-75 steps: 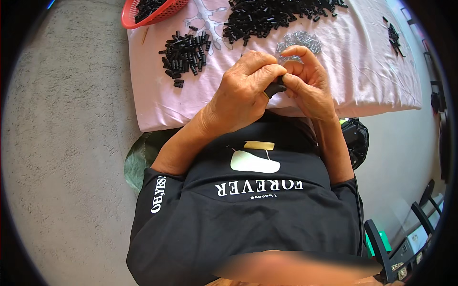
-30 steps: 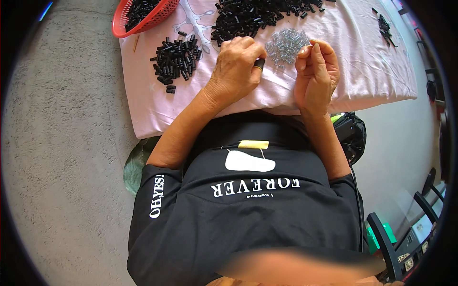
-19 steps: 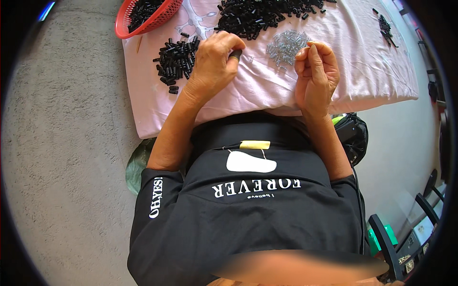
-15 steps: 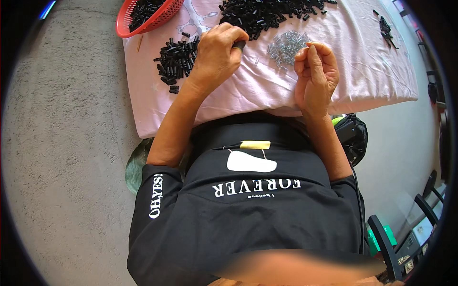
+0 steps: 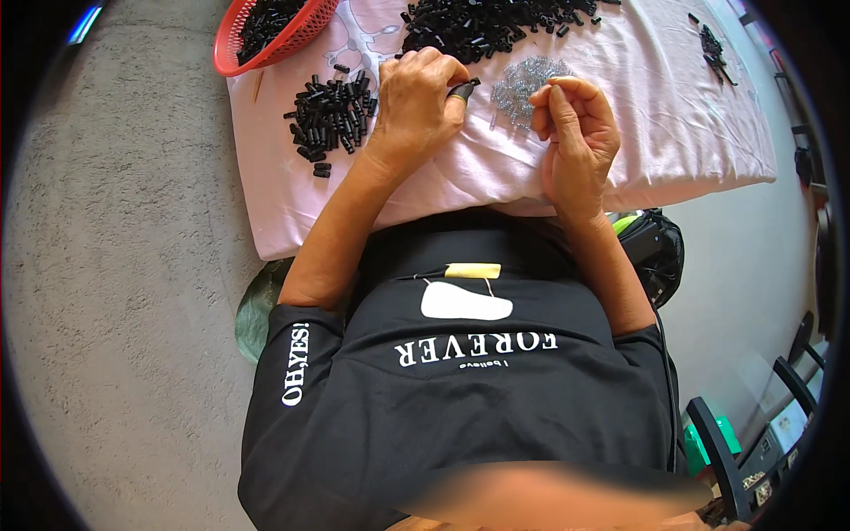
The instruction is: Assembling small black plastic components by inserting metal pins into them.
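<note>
Above the pink cloth [image 5: 469, 173], my left hand [image 5: 412, 106] is closed in a pinch. A small black tubular part [image 5: 475, 82] pokes out at its fingertips, beside a dark cover [image 5: 459, 91] on the thumb. My right hand [image 5: 580, 142] is pinched too, thumb against index finger, at the near right side of a heap of tiny clear-silvery pieces [image 5: 518, 91]. Whatever sits between those fingertips is too small to make out. Just left of my left hand lies a small pile of black tubular parts [image 5: 328, 115].
At the far edge spreads a larger heap of black parts [image 5: 496, 25]. A red plastic basket [image 5: 232, 49] holding black parts stands at the far left. A few dark pieces [image 5: 712, 55] lie at the far right. Below the table's right side is a black bag [image 5: 660, 257].
My left hand has shifted slightly right, and the black part now shows at its fingertips. My right hand has moved a little left, so the two hands are closer together.
</note>
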Action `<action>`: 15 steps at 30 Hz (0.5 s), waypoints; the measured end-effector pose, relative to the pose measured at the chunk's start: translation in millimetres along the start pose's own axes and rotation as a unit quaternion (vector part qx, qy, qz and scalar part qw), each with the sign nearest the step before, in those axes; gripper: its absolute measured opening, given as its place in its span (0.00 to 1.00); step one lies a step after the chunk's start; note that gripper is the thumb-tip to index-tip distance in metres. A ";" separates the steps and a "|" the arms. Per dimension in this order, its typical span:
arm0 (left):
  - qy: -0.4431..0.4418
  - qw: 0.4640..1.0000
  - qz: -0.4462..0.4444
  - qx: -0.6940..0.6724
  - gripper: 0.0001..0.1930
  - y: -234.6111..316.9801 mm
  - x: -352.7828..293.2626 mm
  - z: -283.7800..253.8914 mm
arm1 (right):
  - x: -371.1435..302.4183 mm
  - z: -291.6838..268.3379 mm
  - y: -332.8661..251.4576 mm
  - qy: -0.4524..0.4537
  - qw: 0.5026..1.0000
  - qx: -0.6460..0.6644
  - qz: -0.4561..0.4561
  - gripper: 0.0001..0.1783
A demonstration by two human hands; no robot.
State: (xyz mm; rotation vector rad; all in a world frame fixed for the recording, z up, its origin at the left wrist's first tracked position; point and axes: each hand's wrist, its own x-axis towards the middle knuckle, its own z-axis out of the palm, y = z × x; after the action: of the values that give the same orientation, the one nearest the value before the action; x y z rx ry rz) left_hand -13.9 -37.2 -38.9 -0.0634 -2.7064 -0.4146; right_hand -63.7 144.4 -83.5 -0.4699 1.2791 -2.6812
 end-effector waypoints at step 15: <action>0.016 0.973 0.003 -0.230 0.09 26.5 0.5 -13.6 | -3.5 5.6 0.8 -0.044 0.995 -0.084 0.028 0.08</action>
State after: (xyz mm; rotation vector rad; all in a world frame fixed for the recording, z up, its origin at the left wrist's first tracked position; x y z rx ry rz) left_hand -6.5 -15.9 -19.5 -0.1900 -2.5208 -1.0227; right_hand -58.6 140.7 -81.6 -0.5568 1.4750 -2.4902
